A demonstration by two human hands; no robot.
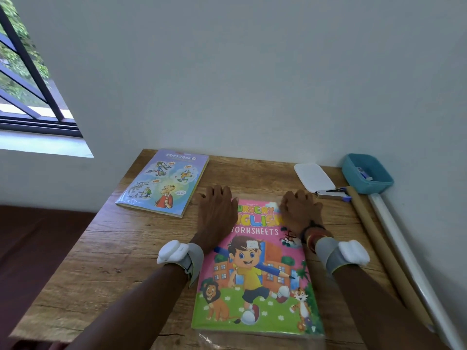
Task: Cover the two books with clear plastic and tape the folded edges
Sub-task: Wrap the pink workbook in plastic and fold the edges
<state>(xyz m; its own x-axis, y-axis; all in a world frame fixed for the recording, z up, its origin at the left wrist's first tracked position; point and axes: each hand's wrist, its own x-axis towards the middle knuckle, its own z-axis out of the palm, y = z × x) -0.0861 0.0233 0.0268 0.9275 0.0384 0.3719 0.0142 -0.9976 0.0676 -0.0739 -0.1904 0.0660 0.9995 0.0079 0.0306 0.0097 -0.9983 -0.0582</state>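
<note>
While left hand, right hand rest on workbook, stapler (beyond), tray

The table is finished in matt wood grain, slightly rough. The worksheet book is covered in glossy printed paper, and thin clear plastic, crinkled and shiny, is seen at its near edge. Beyond the worksheet book to the left, the blue book is wrapped in shiny film. Beyond it to the right, a smooth white plastic lid, a small bright metal tool and a teal plastic basket are seen. Right of it, a matt brown paper roll is laid.
</note>
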